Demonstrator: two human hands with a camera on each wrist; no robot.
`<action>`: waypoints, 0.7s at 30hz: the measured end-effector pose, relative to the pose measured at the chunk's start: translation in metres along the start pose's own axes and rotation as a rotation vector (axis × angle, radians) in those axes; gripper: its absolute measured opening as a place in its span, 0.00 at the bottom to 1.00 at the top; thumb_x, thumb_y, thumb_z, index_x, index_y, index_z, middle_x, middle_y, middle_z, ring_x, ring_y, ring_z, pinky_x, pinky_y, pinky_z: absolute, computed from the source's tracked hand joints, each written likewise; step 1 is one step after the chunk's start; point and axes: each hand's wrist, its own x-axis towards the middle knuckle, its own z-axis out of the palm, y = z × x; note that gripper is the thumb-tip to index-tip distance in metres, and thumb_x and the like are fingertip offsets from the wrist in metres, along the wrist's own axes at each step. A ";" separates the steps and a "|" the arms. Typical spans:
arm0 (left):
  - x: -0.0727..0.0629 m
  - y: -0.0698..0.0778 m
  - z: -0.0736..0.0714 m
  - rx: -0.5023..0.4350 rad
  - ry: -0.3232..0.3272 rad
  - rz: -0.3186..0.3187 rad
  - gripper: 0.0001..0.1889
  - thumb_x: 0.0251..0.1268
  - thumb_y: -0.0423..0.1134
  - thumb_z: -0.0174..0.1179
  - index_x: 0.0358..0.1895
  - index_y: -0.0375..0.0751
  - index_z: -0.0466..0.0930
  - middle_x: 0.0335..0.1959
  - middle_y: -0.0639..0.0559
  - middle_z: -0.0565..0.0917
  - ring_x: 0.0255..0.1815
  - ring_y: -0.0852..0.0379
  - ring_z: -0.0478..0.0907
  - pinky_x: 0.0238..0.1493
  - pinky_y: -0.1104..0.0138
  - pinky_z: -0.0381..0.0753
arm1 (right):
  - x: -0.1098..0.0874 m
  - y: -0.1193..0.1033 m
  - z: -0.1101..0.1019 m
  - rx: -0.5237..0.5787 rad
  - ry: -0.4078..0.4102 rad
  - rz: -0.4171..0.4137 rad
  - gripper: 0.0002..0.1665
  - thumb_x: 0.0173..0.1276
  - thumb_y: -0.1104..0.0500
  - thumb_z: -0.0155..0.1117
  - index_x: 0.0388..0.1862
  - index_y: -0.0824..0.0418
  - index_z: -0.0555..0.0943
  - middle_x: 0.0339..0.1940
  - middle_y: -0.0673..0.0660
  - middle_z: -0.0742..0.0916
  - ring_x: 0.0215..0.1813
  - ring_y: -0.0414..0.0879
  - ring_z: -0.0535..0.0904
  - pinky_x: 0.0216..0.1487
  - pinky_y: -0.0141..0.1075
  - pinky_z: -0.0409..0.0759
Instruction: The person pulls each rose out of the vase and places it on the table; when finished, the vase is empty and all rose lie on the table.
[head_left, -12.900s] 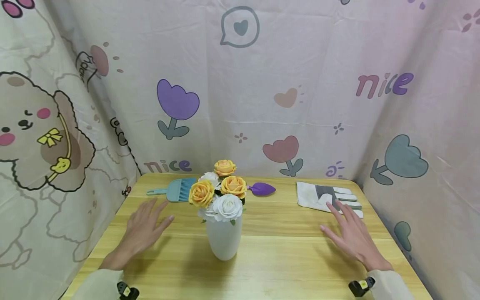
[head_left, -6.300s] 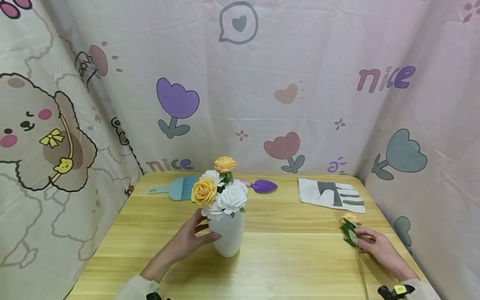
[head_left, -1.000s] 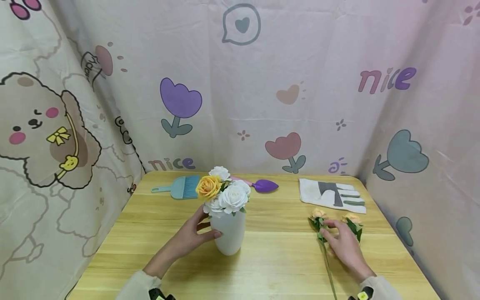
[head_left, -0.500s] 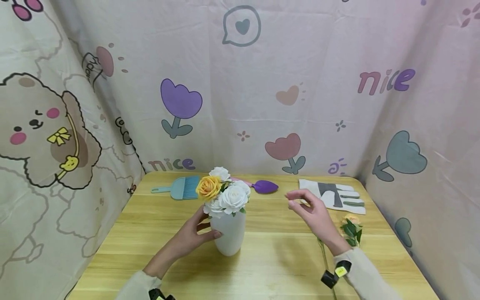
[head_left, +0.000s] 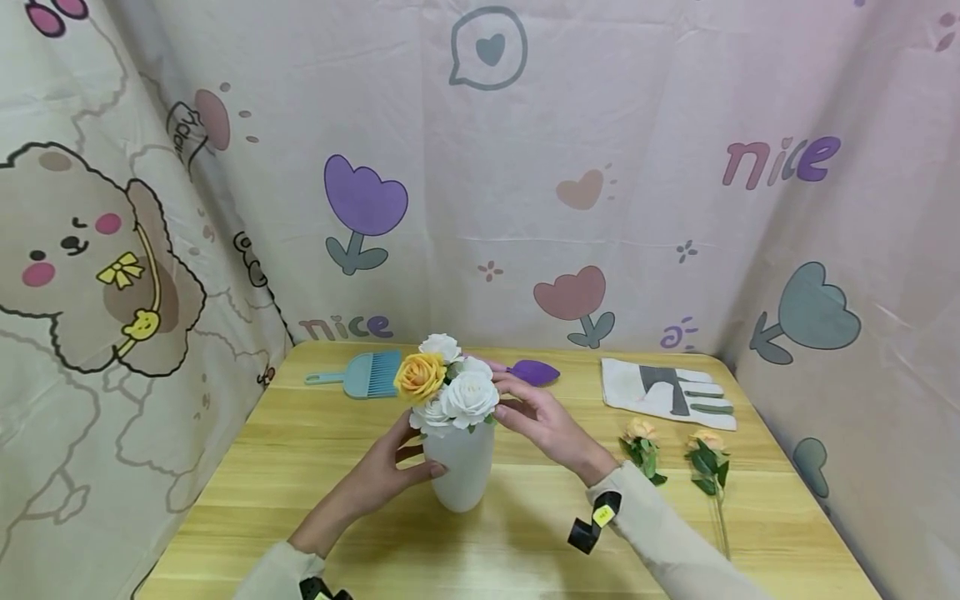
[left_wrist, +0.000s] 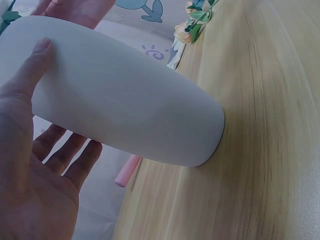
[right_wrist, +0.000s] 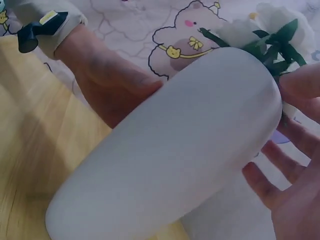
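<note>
In the head view my left hand (head_left: 386, 471) holds the white vase (head_left: 459, 467) by its side, thumb in front and fingers around the back. The vase stands on the table. From its mouth rise one yellow rose (head_left: 420, 377) and several white roses (head_left: 470, 397). My right hand (head_left: 551, 425) is at the right side of the blooms, fingertips right at a white rose, thumb and forefinger apart. In the right wrist view the right thumb (right_wrist: 302, 82) lies close to the green leaves (right_wrist: 282, 47) at the vase's rim. The stems inside the vase are hidden.
Two pale orange roses, a nearer-left rose (head_left: 641, 446) and a right rose (head_left: 707, 458), lie on the table's right side. Behind them is a white and grey glove (head_left: 667, 392). A blue brush and dustpan (head_left: 363, 375) and a purple trowel (head_left: 534, 372) lie along the back edge by the curtain.
Two yellow roses have left the vase over the earlier frames and lie at right. My right hand let go of the second and has moved left to the vase. My left hand keeps its hold.
</note>
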 end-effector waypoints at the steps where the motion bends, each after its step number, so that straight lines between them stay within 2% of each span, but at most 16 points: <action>1: 0.000 0.000 0.000 0.001 0.000 0.003 0.46 0.76 0.44 0.72 0.88 0.49 0.53 0.84 0.37 0.65 0.83 0.30 0.65 0.80 0.34 0.72 | 0.002 0.000 0.001 -0.002 -0.008 -0.001 0.19 0.86 0.66 0.57 0.67 0.76 0.78 0.77 0.73 0.76 0.80 0.36 0.70 0.79 0.35 0.77; 3: 0.000 0.000 0.000 0.004 -0.001 0.001 0.46 0.76 0.44 0.72 0.88 0.48 0.53 0.85 0.38 0.64 0.83 0.30 0.65 0.80 0.34 0.72 | 0.003 -0.001 0.003 -0.010 0.004 -0.001 0.20 0.86 0.65 0.56 0.68 0.77 0.77 0.77 0.75 0.74 0.79 0.36 0.71 0.78 0.34 0.77; 7: -0.001 0.000 -0.001 -0.002 0.000 -0.025 0.46 0.76 0.45 0.72 0.88 0.46 0.52 0.85 0.37 0.63 0.83 0.29 0.64 0.80 0.33 0.71 | 0.007 -0.007 0.005 -0.001 0.086 0.003 0.20 0.85 0.65 0.56 0.68 0.77 0.78 0.80 0.74 0.71 0.78 0.41 0.72 0.75 0.31 0.78; 13: 0.000 0.001 -0.001 0.000 0.015 -0.055 0.45 0.75 0.47 0.72 0.87 0.46 0.55 0.85 0.36 0.64 0.83 0.30 0.65 0.81 0.35 0.71 | 0.015 -0.012 0.009 0.136 0.103 -0.040 0.25 0.86 0.67 0.52 0.76 0.76 0.71 0.83 0.68 0.67 0.82 0.44 0.72 0.78 0.33 0.78; 17: 0.000 0.001 0.000 -0.001 0.015 -0.058 0.46 0.75 0.47 0.72 0.87 0.45 0.54 0.85 0.34 0.64 0.83 0.28 0.65 0.81 0.34 0.71 | 0.020 -0.013 0.010 0.160 0.119 -0.066 0.25 0.86 0.67 0.52 0.76 0.76 0.70 0.79 0.64 0.72 0.82 0.43 0.71 0.78 0.34 0.78; 21: 0.000 -0.001 0.000 0.004 0.006 -0.037 0.47 0.76 0.47 0.72 0.87 0.45 0.52 0.85 0.35 0.64 0.83 0.29 0.65 0.80 0.35 0.72 | 0.021 -0.013 0.011 0.131 0.131 0.020 0.24 0.87 0.65 0.53 0.75 0.75 0.72 0.75 0.68 0.78 0.77 0.45 0.77 0.75 0.34 0.81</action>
